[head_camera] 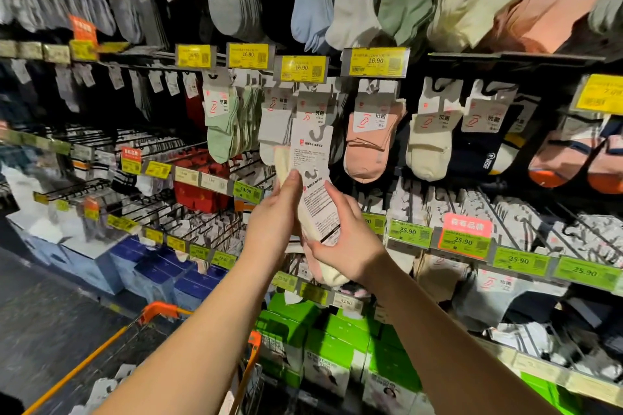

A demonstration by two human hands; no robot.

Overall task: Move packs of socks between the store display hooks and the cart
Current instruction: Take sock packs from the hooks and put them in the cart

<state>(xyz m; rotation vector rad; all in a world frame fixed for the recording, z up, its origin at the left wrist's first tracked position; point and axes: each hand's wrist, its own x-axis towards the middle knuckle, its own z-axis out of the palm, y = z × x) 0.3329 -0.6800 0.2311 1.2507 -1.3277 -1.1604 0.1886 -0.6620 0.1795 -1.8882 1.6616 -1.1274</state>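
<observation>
The left hand's fingertips [292, 178] are pinched with the thumb on the lower edge of a white printed card header with a grey plastic hook [312, 152], belonging to a cream sock pack; the right hand's fingers [332, 190] are curled round a second white card-backed pack of cream and pink socks [320, 226], held just below the first. Both packs are held directly beneath the yellow 16.90 price tag [301, 68], which serves as the landmark, in front of the white packs hanging there. The step in hand is judged to be hanging or unhooking at that peg; which of the two cannot be told. If hanging, the upper card's hook would need lifting and threading onto the peg behind the tag. The peg itself is hidden behind the tag and the cards. Below and left of the tag, the orange-framed wire cart [161, 312] is cut off by the frame edge, and its contents are blurred. The left hand [274, 216] and right hand [347, 246] are seen from behind, so the palms are hidden.
</observation>
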